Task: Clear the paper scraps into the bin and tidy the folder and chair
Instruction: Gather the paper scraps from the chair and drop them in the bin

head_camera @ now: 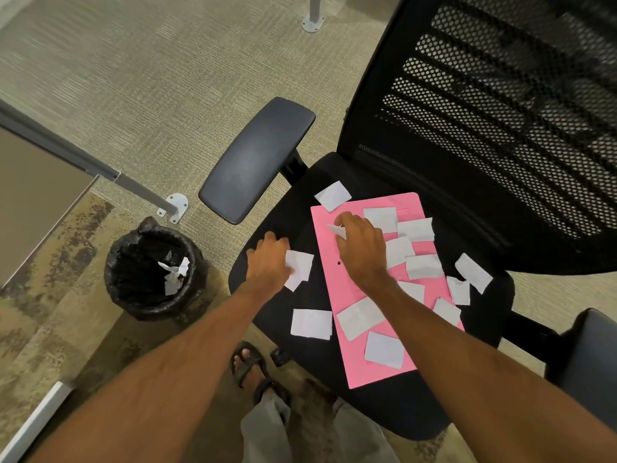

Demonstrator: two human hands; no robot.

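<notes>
Centrally, a black office chair [334, 182] fills the right of the frame, a pink folder [359, 369] flat on its seat under scattered white paper scraps [311, 324]. Lower left stands the bin [133, 272] (black-lined, scraps inside). The left hand [268, 259] pinches a scrap; the right hand [359, 245] grips another.

chair seat [384, 406]: plain black
chair back [500, 111]: black mesh, honeycomb holes in bands
armrest [257, 158]: dark blue-grey, smooth
folder [350, 285]: solid pink
paper scraps [311, 324]: white, unprinted
bin [150, 272]: black liner, white scraps inside
carpet [150, 61]: beige-olive, fine stripes, darker brown mottling near the bin
sandal [248, 362]: black
</notes>
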